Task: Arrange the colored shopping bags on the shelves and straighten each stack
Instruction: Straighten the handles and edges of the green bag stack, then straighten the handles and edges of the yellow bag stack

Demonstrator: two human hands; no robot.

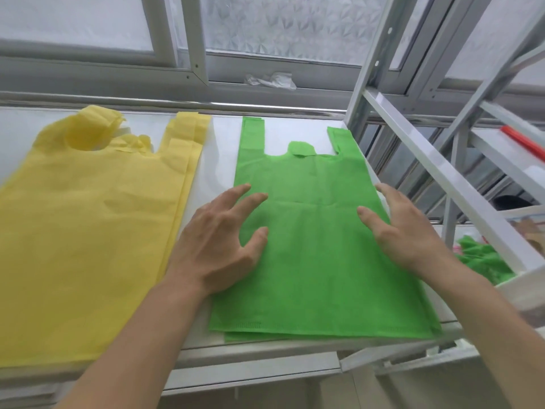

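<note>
Over on the left of the white shelf [218,149] lies the yellow stack [88,225] of shopping bags, flat but untidy at the far end: one handle is bunched up and the edges along its right side are stepped rather than flush. Just right of it, with a bare strip of shelf between, the left hand [218,246] is spread wide, fingers splayed, its grip holding nothing, the palm resting at the left edge of the green stack [312,261]. That green stack lies flat with its handles pointing toward the window, and a lower bag peeks out askew at the near edge. The right hand [404,231] lies open along the stack's right edge, fingers straight, pinching nothing. The step in hand looks like squaring up the green bags. Next, I'd say, both palms need to nudge inward and draw the near edges flush, then the yellow handles want smoothing. More green bags [483,261] wait on the rack further right.
</note>
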